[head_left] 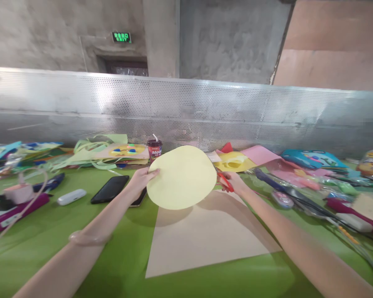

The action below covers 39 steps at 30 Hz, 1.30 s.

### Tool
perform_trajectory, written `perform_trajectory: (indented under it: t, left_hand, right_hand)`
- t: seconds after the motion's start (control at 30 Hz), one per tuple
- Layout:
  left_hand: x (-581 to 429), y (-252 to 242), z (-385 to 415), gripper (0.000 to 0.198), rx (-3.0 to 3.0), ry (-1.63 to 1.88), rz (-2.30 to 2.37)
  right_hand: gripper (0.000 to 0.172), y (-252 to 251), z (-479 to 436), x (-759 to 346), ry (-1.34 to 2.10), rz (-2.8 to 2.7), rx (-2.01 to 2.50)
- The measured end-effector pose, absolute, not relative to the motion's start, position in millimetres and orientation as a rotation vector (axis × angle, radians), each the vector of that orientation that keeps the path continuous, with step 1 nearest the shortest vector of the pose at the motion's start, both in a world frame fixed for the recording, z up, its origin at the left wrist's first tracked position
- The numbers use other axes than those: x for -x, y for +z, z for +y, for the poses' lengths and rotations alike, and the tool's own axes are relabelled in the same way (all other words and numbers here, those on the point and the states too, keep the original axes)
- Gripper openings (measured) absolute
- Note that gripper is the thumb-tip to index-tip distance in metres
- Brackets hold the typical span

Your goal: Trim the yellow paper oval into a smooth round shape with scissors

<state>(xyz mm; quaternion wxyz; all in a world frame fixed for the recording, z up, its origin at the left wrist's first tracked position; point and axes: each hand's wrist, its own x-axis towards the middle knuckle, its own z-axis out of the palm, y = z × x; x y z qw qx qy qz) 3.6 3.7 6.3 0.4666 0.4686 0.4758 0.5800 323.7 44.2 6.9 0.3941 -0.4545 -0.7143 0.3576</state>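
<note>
Held aloft above the table [112, 256], just over a tan sheet [205, 236]: a yellow paper disc [182, 178]. Pinched at its 9 o'clock edge in the grip of the left hand [141, 178], thumb on the front face. At 3 o'clock, the right hand [234, 184], grip wrapped round red scissors [225, 181], blades at the rim; cannot tell whether touching. Likely featherlight, thin, floppy beyond the pinch, easily creased or torn. Best taken at the rim, near the blades, lightly. Phone [110, 189] at 9 o'clock of the left hand; cup [154, 150] near 11 o'clock of the disc.
</note>
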Motion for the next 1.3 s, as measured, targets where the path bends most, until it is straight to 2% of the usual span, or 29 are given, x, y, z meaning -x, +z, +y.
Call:
perform_trajectory:
  t: [0.77,1.3]
  left_hand:
    - [0.5,3.9,6.4,0.037,-1.168,1.418,1.16]
    - [-2.2,7.0,1.9,0.036,-1.218,1.328,1.19]
  right_hand:
    - [0.019,9.8,42.4,-326.1,0.808,-1.865,1.181]
    - [0.01,8.7,42.2,-325.9,0.913,-1.893,1.087]
